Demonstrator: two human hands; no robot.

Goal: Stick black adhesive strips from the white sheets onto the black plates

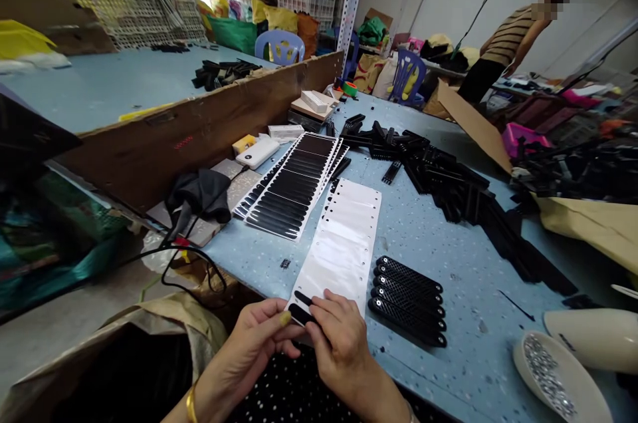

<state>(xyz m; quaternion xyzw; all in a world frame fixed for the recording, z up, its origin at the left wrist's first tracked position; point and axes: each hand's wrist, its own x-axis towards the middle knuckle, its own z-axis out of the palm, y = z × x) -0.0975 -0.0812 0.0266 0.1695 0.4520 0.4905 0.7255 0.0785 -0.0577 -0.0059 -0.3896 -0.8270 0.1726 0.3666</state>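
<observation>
At the table's near edge, my left hand pinches the corner of a white backing sheet between thumb and fingers. Two black sticker strips show at the sheet's near end. My right hand is closed at the right end of the nearer strip, its fingers over the sheet and its thumb at the strip. The fingers hide part of both strips. Just right of the sheet lies a row of several black textured bars with round holes at their ends.
Farther back lie sheets full of black strips, a white power bank and a dark cloth. A heap of black plastic parts spreads rightward. A bowl of small metal pieces stands front right. A person stands beyond.
</observation>
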